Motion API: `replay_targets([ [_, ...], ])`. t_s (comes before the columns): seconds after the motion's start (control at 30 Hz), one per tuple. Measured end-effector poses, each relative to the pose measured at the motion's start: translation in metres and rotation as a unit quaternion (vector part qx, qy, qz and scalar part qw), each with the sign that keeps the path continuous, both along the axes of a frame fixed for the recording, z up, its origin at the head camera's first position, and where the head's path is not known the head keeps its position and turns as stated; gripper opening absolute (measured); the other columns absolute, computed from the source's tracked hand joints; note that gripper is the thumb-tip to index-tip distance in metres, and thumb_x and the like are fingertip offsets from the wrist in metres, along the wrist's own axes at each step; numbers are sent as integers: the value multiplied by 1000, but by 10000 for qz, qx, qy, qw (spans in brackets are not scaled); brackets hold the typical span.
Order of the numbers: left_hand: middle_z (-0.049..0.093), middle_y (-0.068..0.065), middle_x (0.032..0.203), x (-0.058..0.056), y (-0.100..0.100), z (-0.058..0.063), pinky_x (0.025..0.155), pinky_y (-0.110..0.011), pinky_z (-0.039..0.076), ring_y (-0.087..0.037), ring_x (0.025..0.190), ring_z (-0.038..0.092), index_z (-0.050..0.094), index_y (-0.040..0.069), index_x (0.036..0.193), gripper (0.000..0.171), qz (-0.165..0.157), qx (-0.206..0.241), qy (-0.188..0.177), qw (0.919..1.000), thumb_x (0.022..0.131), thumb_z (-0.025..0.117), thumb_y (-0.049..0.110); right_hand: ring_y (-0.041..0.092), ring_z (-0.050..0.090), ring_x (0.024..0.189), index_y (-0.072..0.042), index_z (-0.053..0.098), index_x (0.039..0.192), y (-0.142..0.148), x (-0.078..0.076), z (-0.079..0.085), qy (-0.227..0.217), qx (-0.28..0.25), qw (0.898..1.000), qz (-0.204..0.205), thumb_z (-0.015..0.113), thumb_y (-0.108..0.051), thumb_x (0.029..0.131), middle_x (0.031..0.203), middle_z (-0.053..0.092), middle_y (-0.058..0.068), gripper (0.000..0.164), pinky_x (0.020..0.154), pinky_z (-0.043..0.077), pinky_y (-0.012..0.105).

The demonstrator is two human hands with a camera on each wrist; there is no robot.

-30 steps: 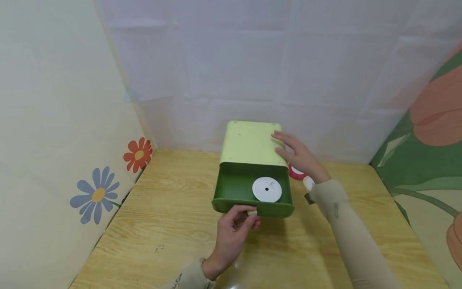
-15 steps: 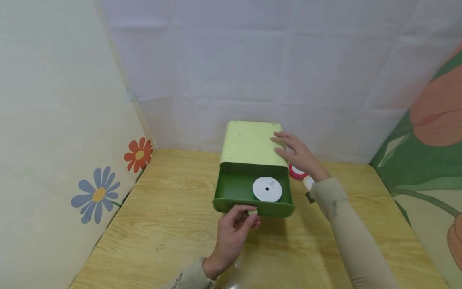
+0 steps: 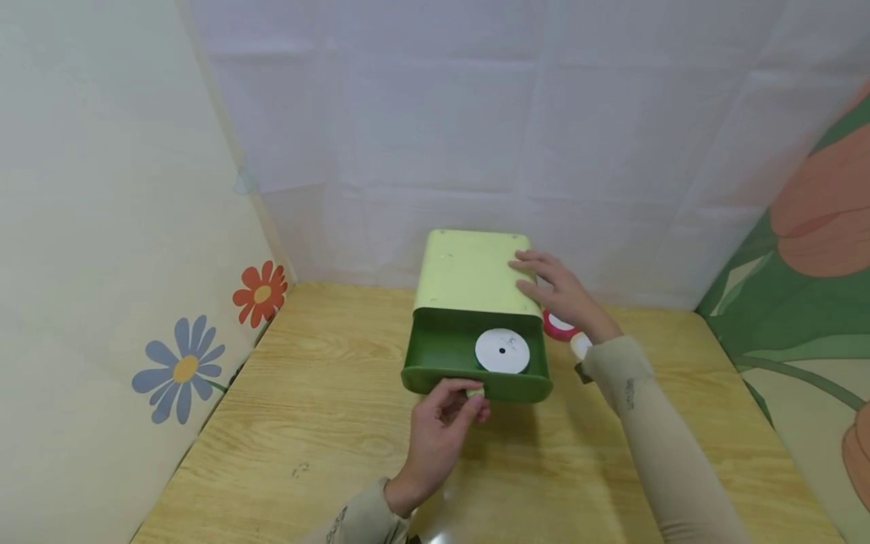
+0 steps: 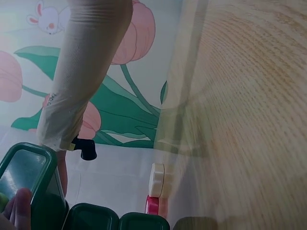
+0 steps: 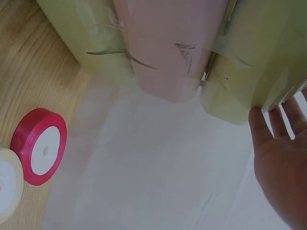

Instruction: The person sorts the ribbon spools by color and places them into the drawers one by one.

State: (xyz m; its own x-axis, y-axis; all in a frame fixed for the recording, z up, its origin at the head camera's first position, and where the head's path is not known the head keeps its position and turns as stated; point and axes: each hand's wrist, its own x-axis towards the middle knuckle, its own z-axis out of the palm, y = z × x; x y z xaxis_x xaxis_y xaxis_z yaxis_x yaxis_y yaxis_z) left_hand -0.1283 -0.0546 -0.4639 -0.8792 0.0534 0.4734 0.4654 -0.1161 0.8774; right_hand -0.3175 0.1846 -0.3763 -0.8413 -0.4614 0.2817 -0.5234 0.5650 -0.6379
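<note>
A wooden table with a light yellow grain (image 3: 306, 393) spreads beneath both hands, and a white creased cloth sheet (image 3: 421, 136) hangs beyond them. Off to the left hand's side rises a pale wall panel (image 3: 88, 189) printed with a red flower (image 3: 261, 293) and, lower down, a blue daisy-like flower (image 3: 185, 369). Off to the right hand's side stands a panel painted with large pink tulips and green leaves (image 3: 816, 219). Between the hands sits a stacked plastic drawer unit with a pale yellow-green top (image 3: 469, 272), its middle tier pink in the right wrist view. The left hand (image 3: 433, 434) pinches a small pale green knob (image 3: 476, 392) on the dark green top drawer (image 3: 519, 387), which is pulled partly out. In the drawer, ahead of the left hand, lies a round white-faced spool (image 3: 501, 350) with a small dark centre hole. The right hand (image 3: 564, 291) rests its extended fingers on the unit's upper edge. On the table below the right wrist, a hot-pink ribbon spool (image 5: 41, 147) and a cream ribbon spool (image 5: 7, 184) stand on edge, touching or nearly so.
</note>
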Motion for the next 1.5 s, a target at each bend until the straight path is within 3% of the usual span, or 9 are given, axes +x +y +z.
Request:
replay_targets([
  [0.23,76,-15,91,-7,1,0,72,-38,66,-36,80,74,67,7,111,12,43,10,-196,9998,100,69,11,30,25,157,-21,53,152,0,1,-1,-106,42,9999,-9,57,-41,106,168,35,3,50,124,21,68],
  [0.53,76,-15,91,-19,4,-2,69,-37,66,-33,76,74,68,6,112,12,177,-102,-26,9998,101,68,11,31,24,157,-19,53,152,0,0,-2,-126,19,9999,19,58,-37,107,168,35,4,49,125,20,67],
  [0.9,73,-27,95,-33,4,2,74,-37,66,-37,81,74,67,7,115,17,123,-107,-142,9998,101,68,18,31,23,158,-20,51,153,1,-1,-3,-118,-7,9999,114,55,-38,108,168,34,5,49,124,21,69],
  [1.03,73,-26,96,-39,4,3,75,-37,66,-29,82,74,68,10,115,18,125,-143,-164,9997,101,68,22,30,23,158,-20,51,153,1,-1,-3,-98,-48,9999,107,55,-38,108,168,34,3,49,124,21,68],
  [1.27,74,-24,98,-47,5,4,76,-37,66,-30,84,75,68,10,114,17,96,-131,-104,9998,101,69,21,28,24,157,-22,53,152,2,-1,-2,-54,-63,10000,40,57,-39,107,168,35,1,48,124,21,68],
  [1.5,76,-20,97,-55,6,4,75,-36,66,-25,82,74,68,8,116,19,129,-85,-34,9999,100,69,19,29,24,157,-22,54,151,1,-1,-2,-75,-91,9999,69,57,-40,106,167,35,1,48,124,20,68],
])
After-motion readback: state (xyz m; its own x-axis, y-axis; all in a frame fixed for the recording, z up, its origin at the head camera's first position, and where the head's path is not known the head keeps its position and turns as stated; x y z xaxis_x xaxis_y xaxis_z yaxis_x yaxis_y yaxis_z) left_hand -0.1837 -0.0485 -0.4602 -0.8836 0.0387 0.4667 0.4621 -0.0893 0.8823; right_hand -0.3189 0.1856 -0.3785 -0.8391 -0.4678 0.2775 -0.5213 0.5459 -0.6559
